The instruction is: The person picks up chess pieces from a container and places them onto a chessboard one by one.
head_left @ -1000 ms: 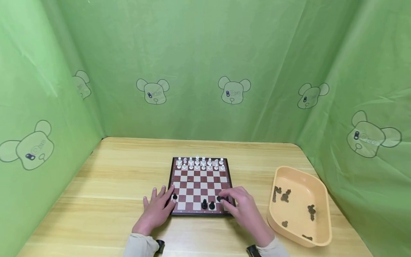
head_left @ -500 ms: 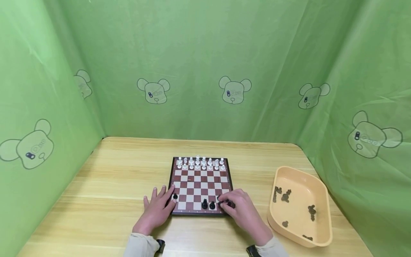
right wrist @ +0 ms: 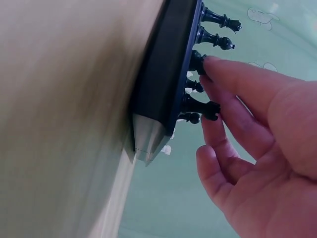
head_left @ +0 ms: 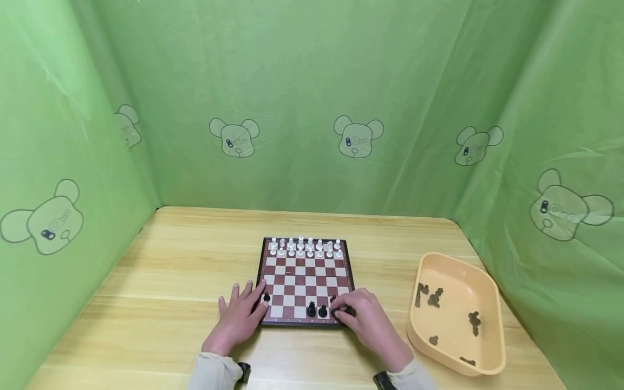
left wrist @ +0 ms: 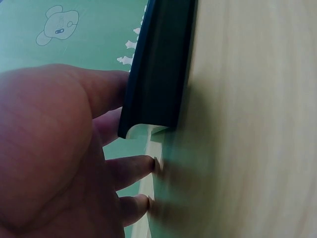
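The chessboard (head_left: 298, 290) lies on the table, a row of black pieces begun at its near edge. My left hand (head_left: 236, 319) rests spread at the board's left edge, its thumb touching the rim beside a black pawn (head_left: 266, 297). At the near right, my right hand (head_left: 368, 319) pinches a short black chess piece (right wrist: 197, 62) standing on the board, its shape mostly covered by fingertips. In the right wrist view it stands between a black bishop (right wrist: 214, 38) and a black rook (right wrist: 198, 105). A black king (head_left: 311, 309) is further left; two black pawns (right wrist: 194, 85) stand in front.
White chess pieces (head_left: 305, 247) fill two rows at the board's far side. On the right stands a peach plastic tub (head_left: 496, 319) with several dark pieces (head_left: 434, 297) lying in it. Green curtains (head_left: 292, 179) surround the wooden table (head_left: 195, 244) on three sides.
My right hand has left a black pawn one row further in and moved slightly toward the near edge, where it now pinches another black piece. The left hand has stayed put.
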The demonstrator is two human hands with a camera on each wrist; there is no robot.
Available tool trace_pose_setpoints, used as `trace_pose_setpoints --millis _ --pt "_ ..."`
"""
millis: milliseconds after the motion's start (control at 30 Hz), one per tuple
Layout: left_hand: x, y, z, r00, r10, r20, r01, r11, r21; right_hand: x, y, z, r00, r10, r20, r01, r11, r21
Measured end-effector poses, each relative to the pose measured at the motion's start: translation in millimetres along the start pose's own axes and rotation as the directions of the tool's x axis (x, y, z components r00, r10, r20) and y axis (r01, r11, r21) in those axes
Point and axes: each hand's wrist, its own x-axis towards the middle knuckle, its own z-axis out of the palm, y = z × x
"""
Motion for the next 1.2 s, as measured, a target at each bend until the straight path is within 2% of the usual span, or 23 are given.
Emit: trace_pose_setpoints --millis 267,667,1200 --pt "-0.2 0.5 0.2 1.000 -0.002 0.001 0.002 1.000 -0.001 0.4 1.4 1.4 1.000 -0.015 0.014 0.015 1.000 -0.002" --pt "-0.1 0.7 -0.2 1.000 0.002 -0.001 -0.002 1.000 0.006 -0.6 1.3 0.2 0.998 0.032 0.050 -0.033 0.999 0.028" --pt "1.2 -0.2 1.2 1.000 0.002 0.001 -0.002 1.000 0.003 -0.5 1.4 -0.4 0.997 0.042 0.060 -0.043 0.999 0.023"
